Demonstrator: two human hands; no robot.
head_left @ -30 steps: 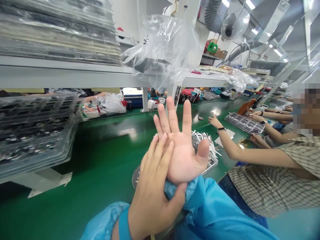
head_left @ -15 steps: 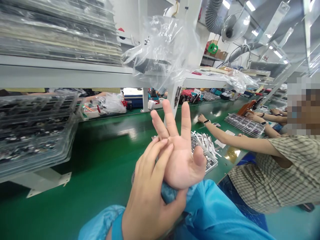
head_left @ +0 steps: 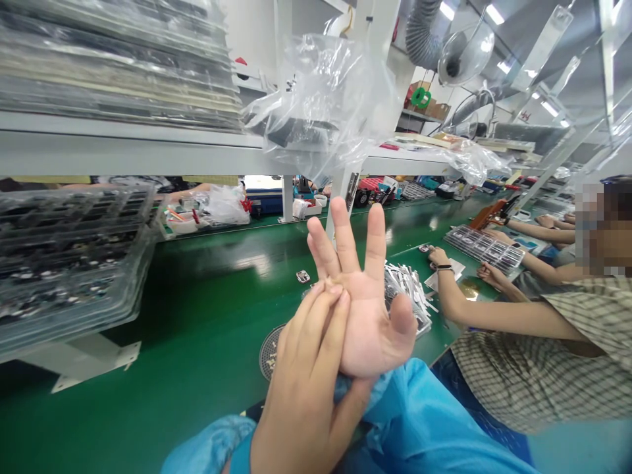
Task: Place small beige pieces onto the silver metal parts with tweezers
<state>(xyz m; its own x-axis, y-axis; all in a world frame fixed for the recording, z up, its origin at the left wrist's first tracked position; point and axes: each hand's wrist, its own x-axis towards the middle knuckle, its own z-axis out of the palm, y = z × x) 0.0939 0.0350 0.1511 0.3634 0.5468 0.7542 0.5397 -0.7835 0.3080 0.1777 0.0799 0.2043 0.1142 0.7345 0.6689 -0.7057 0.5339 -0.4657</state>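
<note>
My right hand (head_left: 370,322) is held up, palm toward me, with its fingers spread and its thumb bent inward. From the left, my left hand (head_left: 306,375) reaches over it. The left fingertips press together on the little-finger side of the right palm, and the left thumb lies below near the wrist. I see no object in either hand. Beyond them on the green bench lies a small silver-rimmed part (head_left: 303,276). A round dark mesh dish (head_left: 269,352) with pale bits is partly behind my left hand. White strips (head_left: 407,283) are heaped on a clear tray behind my right hand.
Stacked clear trays of small parts (head_left: 74,283) stand at left. A shelf (head_left: 148,155) carrying more trays and a plastic bag (head_left: 326,99) crosses above the green bench (head_left: 207,276). At right, a co-worker's arm (head_left: 484,313) reaches over the bench near a compartment tray (head_left: 486,249).
Both my hands have shifted slightly right, still touching, uncovering the small part and more of the mesh dish. The co-worker's hand has drawn back toward their body, and their other hand now shows.
</note>
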